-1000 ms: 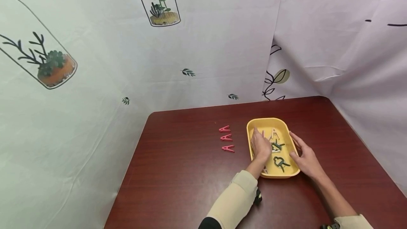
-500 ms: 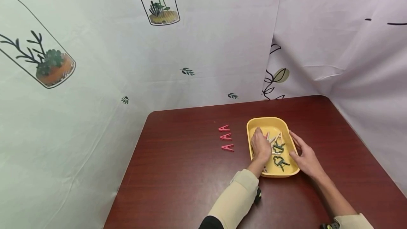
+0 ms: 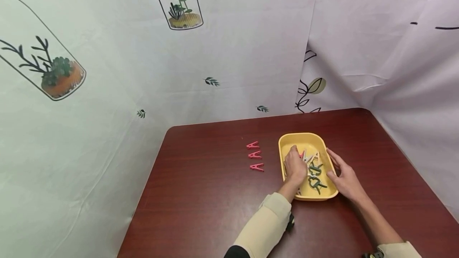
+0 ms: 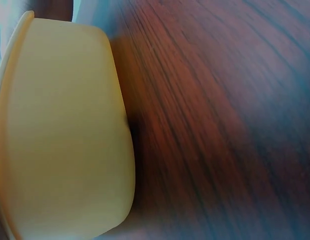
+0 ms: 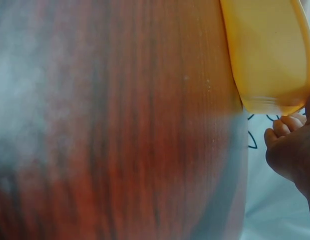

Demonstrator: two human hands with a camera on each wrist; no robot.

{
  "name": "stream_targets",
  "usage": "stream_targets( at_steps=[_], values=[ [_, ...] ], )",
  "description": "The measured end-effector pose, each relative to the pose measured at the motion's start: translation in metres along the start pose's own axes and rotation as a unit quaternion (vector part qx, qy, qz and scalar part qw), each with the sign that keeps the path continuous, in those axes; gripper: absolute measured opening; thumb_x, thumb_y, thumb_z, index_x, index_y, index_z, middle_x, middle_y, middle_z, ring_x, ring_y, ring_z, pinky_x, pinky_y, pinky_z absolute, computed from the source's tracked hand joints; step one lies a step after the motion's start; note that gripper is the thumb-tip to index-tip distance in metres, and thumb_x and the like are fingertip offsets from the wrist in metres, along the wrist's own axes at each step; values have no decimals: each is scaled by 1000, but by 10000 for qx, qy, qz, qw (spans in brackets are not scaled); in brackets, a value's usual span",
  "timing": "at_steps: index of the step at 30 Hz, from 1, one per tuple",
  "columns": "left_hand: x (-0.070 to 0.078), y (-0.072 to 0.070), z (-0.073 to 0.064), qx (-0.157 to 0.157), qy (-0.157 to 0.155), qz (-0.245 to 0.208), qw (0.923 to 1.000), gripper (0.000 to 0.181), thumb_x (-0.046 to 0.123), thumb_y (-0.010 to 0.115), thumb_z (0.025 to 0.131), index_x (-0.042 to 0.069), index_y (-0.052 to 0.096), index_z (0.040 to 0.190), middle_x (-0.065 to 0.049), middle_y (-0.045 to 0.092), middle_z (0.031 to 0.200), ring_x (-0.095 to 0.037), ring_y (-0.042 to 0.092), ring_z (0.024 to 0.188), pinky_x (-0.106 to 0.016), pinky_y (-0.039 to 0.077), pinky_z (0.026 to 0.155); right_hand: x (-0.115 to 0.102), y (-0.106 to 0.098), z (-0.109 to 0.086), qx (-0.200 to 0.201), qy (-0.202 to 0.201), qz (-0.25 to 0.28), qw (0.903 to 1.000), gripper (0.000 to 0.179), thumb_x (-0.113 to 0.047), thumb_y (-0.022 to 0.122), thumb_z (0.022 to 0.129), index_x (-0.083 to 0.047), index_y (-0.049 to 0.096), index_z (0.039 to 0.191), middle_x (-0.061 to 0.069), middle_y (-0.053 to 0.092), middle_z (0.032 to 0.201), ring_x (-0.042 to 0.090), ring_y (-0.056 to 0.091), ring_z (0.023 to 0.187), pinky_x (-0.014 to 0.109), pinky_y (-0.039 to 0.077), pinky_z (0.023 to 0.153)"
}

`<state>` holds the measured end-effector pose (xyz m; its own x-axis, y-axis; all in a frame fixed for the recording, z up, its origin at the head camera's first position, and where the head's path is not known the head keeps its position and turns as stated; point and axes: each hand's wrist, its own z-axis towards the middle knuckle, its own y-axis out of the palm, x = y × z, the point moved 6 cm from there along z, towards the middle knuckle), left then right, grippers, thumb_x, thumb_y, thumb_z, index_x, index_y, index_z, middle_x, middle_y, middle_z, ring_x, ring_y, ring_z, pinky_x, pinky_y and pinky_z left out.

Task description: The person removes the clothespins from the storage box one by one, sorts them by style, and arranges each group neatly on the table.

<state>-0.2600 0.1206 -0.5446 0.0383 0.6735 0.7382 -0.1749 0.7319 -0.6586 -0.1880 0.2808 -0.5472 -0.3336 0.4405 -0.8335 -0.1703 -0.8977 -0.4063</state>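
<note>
Yellow tray [image 3: 302,140] holds green clips [image 3: 317,185] and pale pegs [image 3: 318,157]. I see the left hand [image 3: 295,166] down inside, its grasp hidden, cannot tell; the right hand [image 3: 345,175] pinches the tray's right rim.

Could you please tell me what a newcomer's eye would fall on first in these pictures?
Probably the yellow tray, bright against the dark red table, with the left hand inside it and the right hand at its right rim. Next might come the three pink clips lined up left of the tray, then the plants printed on the pale cloth behind.
</note>
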Motion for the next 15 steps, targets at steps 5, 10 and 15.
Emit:
stream_targets(
  at_steps=[5, 10, 15],
  values=[
    [1, 1, 1, 18, 95, 220, 9997, 44, -9, 73, 91, 8, 71, 131, -6, 77, 106, -22, 74, 97, -34, 61, 82, -1, 0, 1, 12, 5, -52, 10000, 77, 23, 63, 86, 8, 41, 157, 40, 50, 148, -16, 49, 118, 2, 44, 82],
    [0, 4, 1, 28, 47, 221, 9997, 41, -7, 73, 93, 9, 72, 131, -4, 77, 107, -21, 74, 99, -34, 61, 85, -1, 1, -1, 0, 37, -90, 10000, 76, 21, 63, 87, 6, 41, 158, 39, 50, 148, -15, 50, 119, 3, 45, 82],
    [0, 4, 0, 17, 95, 183, 9998, 45, -4, 80, 90, 10, 71, 132, -3, 76, 108, -20, 73, 100, -32, 61, 86, -2, 1, -1, -17, 30, -38, 10000, 76, 21, 63, 88, 6, 40, 159, 39, 48, 149, -15, 49, 120, 3, 46, 82]
  ],
)
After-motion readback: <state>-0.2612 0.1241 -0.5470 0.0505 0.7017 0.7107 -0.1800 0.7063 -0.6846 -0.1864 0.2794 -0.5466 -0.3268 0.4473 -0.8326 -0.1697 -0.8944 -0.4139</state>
